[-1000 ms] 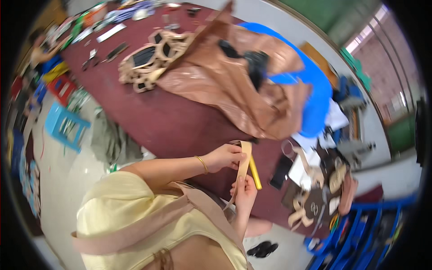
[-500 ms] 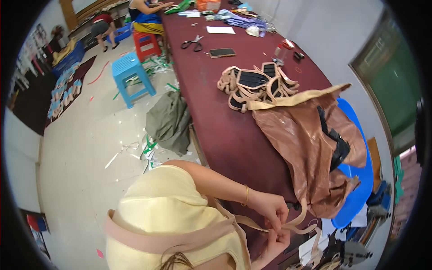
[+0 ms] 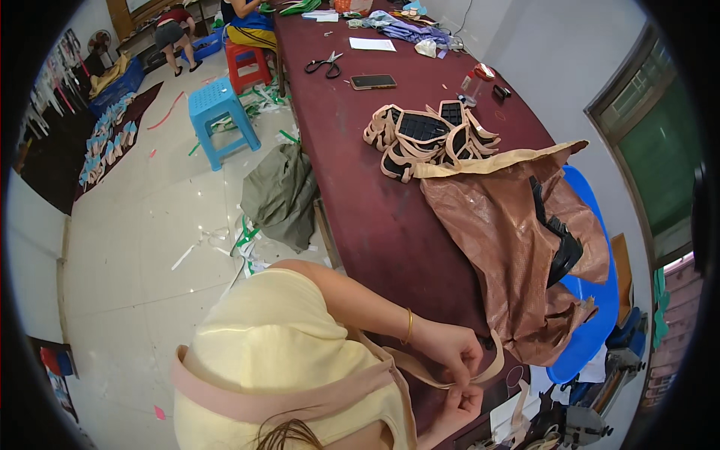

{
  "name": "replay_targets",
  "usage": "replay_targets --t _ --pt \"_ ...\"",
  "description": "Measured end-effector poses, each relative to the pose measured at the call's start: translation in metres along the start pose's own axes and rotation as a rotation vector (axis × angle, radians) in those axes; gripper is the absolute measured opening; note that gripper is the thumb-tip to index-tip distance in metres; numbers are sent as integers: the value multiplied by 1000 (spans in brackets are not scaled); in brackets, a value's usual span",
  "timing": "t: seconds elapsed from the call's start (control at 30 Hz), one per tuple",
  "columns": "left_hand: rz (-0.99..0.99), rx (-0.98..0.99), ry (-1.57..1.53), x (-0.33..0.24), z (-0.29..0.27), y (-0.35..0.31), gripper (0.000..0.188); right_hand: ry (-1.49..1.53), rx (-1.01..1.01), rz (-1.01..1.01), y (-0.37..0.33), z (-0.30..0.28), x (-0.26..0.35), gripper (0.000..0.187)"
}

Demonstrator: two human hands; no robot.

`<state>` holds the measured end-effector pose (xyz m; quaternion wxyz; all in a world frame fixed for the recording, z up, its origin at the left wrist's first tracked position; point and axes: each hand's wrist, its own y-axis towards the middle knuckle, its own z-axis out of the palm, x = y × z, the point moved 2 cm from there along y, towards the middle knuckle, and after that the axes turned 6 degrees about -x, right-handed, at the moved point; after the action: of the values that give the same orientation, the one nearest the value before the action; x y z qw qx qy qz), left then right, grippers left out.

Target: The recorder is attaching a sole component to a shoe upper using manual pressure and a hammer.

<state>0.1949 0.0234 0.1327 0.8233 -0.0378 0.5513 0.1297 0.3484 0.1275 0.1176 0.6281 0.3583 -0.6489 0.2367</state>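
A narrow beige fabric strip [image 3: 493, 363] runs through my hands and curves up beside the brown sack. My left hand [image 3: 452, 352], with a gold bangle at the wrist, pinches the strip from above. Just below it, my right hand [image 3: 459, 409] is closed with its fingertips at the same spot, meeting those of the left. Fingers partly hide the strip there. The brown woven sack [image 3: 487, 247] lies on the dark red table [image 3: 390, 255] beyond my hands, a black piece [image 3: 562, 251] on top of it. Black pieces with beige edging [image 3: 424, 129] are heaped past its pale rim.
A blue tub [image 3: 592, 307] sits under the sack at the right. Farther along the table are a phone [image 3: 373, 82], black scissors [image 3: 324, 66] and purple cloth [image 3: 409, 30]. A blue stool [image 3: 220, 109] and grey-green cloth [image 3: 281, 199] stand left of the table. Two people are at the back.
Both hands stay close together in nearly the same place. The strip's stretch right of my fingers has shifted; it now bends upward in a rounder curve. The view has tilted slightly.
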Motion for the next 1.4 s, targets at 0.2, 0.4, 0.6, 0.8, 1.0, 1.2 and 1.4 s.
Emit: replay_targets --t 0.2,0.4,0.6,0.8,1.0,1.2,1.4 --pt "11 -109 1 -2 3 2 17 238 -395 66 -5 30 31 29" --pt "-178 -708 -439 10 -48 -23 22 1029 -430 -176 -14 -107 -11 22" --pt "-467 -341 -224 23 -15 -14 19 340 -622 -228 -28 -83 33 18" --pt "-177 5 -291 44 123 121 19 80 -818 -226 -53 -91 73 15" --pt "-16 402 324 62 95 105 68 163 -946 204 -53 -89 70 15" --pt "-372 134 -200 10 39 40 41 244 -283 402 -13 9 9 17" --pt "481 -340 630 -118 -44 114 29 264 147 202 38 18 53 19"
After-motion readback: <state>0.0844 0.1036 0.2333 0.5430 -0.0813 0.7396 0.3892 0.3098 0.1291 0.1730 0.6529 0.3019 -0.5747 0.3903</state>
